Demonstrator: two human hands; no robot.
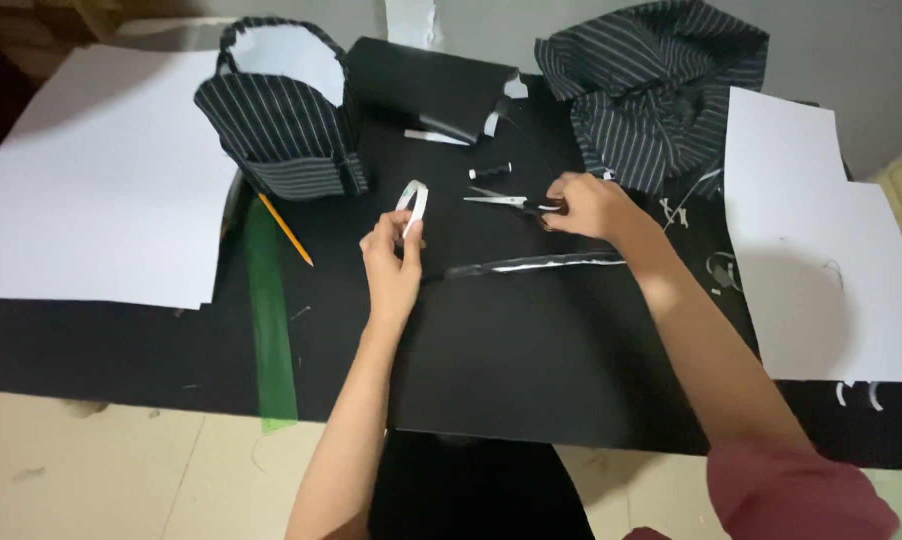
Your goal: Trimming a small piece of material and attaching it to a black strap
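Left hand [392, 262] fingers pinching white strip [413, 203], scissors [511, 202] under right hand [589, 205].

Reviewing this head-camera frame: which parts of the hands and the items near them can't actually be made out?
- Scissors' handles: hidden under the right hand; only the silver scissor blades show.
- Left hand: seen from the back, so the fingertip grip on the curled white paper strip is hidden.
- Small black spool-like object: too small to identify.
- Striped black fabric bag: its inside faces away.
- Green translucent ruler: markings too blurred.
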